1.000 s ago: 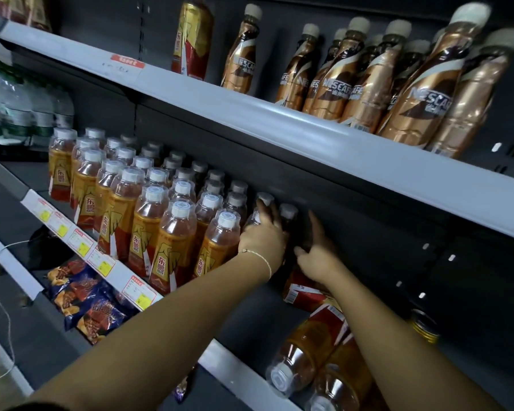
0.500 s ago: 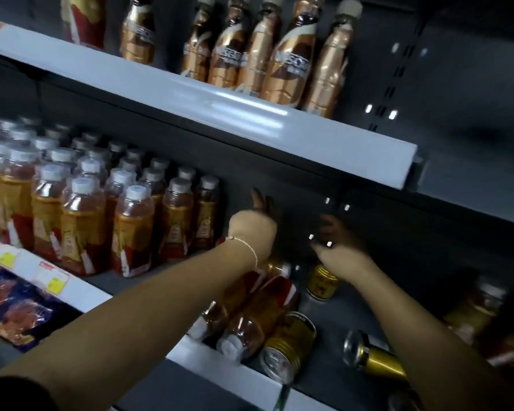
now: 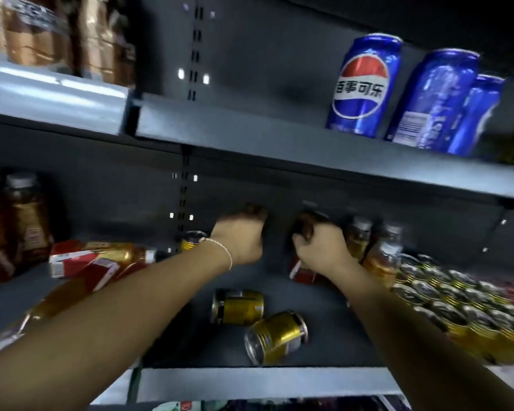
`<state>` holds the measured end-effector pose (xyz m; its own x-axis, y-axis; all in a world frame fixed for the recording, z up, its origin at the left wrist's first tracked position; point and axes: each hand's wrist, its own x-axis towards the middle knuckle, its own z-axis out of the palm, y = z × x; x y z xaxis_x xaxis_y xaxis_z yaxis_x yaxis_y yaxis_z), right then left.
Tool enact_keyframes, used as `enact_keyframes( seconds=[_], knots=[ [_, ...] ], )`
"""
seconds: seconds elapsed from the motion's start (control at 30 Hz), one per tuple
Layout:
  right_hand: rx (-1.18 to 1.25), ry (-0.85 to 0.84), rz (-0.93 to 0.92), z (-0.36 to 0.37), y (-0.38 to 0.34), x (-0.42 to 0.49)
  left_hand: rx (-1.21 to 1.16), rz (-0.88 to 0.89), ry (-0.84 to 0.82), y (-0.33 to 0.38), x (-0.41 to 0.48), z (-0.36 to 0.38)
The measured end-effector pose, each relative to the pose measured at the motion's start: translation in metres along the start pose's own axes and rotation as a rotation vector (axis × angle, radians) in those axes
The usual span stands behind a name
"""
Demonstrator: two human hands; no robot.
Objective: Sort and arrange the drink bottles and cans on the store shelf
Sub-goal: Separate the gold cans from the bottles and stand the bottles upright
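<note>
On the middle shelf (image 3: 264,384) my right hand (image 3: 321,250) grips an upright amber drink bottle (image 3: 301,271) with a red label, deep near the back wall. My left hand (image 3: 241,240), with a thin bracelet at the wrist, reaches to the back just left of it; its fingertips vanish in shadow and nothing shows in them. Two gold cans (image 3: 238,307) (image 3: 276,336) lie on their sides on the shelf floor between my forearms. Another gold can (image 3: 192,240) stands upright behind my left wrist. Amber bottles with red labels (image 3: 101,259) lie toppled at the left.
Several upright gold cans (image 3: 457,307) fill the right of the shelf, with amber bottles (image 3: 380,259) standing behind them. More amber bottles (image 3: 27,221) stand at far left. Blue Pepsi cans (image 3: 362,84) line the upper shelf; blurred brown bottles (image 3: 57,34) stand at top left.
The view has swung right, away from the standing rows of bottles. Both hands moved right and deeper into the shelf, and my right hand has taken hold of an upright bottle.
</note>
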<state>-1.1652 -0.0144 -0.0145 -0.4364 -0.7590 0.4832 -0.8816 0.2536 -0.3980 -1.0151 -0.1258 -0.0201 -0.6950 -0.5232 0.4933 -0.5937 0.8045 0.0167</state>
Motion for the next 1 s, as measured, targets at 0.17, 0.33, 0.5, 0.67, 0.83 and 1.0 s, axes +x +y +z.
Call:
enact_keyframes(
  seconds=[0.17,0.33,0.5,0.67,0.83,1.0],
  knots=[
    [-0.214,0.1,0.059,-0.038,0.054,-0.016,-0.207,0.124,-0.118,0.05,0.034,0.022],
    [-0.424,0.08,0.162,-0.058,0.09,-0.022,-0.213,0.205,-0.159,0.088,0.068,0.041],
    [-0.426,-0.077,0.251,-0.062,0.108,-0.021,-0.144,0.128,-0.295,0.112,0.093,0.058],
    [-0.38,-0.115,0.284,-0.057,0.113,-0.023,-0.128,0.107,-0.32,0.116,0.102,0.067],
    [-0.412,-0.007,0.22,-0.061,0.122,-0.028,-0.125,0.026,-0.312,0.118,0.101,0.061],
    [-0.249,-0.018,0.3,-0.059,0.123,-0.037,-0.151,0.051,-0.243,0.106,0.085,0.053]
  ],
)
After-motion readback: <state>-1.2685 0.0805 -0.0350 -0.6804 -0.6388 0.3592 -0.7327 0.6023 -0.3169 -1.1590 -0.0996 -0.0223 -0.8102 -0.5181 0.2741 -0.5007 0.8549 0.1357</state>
